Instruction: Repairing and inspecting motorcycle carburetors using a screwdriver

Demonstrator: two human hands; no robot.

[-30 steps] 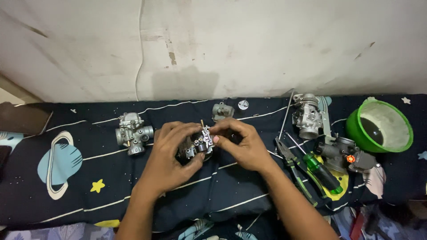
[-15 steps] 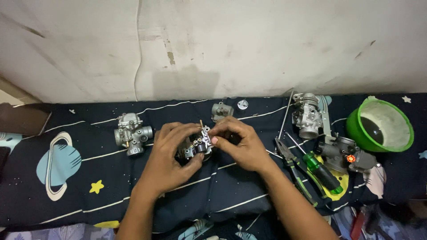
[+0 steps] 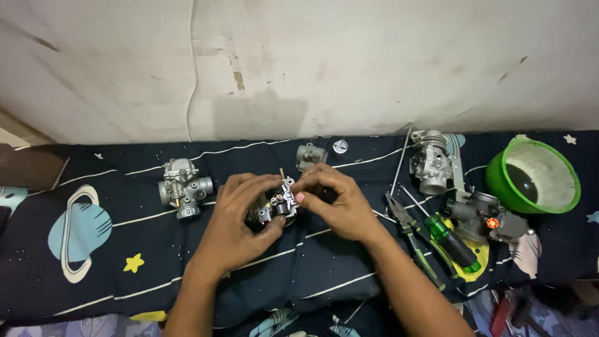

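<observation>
Little has moved since the earlier frames: both our hands stay clasped on the small carburettor (image 3: 279,206) at the middle of the dark space-print bedsheet (image 3: 87,274), and only our right fingertips have crept a touch further over its top. Our left hand (image 3: 240,221) cups the carburettor from the left and below, its grip closed around the metal body. Our right hand (image 3: 334,203) comes in from the right, thumb and forefinger pinched on the upper part, so this grip is closed on the same piece.

Just left of our left hand a second carburettor (image 3: 182,187) sits on the sheet, apart from our fingers. Beyond our knuckles, near the wall, lie a small grey metal part (image 3: 310,155) and a round silvery cap (image 3: 339,146). Right of our right wrist, a pair of pliers (image 3: 412,234) and a green-handled screwdriver (image 3: 452,240) lie close alongside each other, with a thin metal rod (image 3: 400,161) slanting above them. Further right stand a throttle body (image 3: 432,161), a darker metal assembly with a red knob (image 3: 490,218), and a green bowl (image 3: 499,184) at the edge. Nothing lies between our hands and the carburettor.
</observation>
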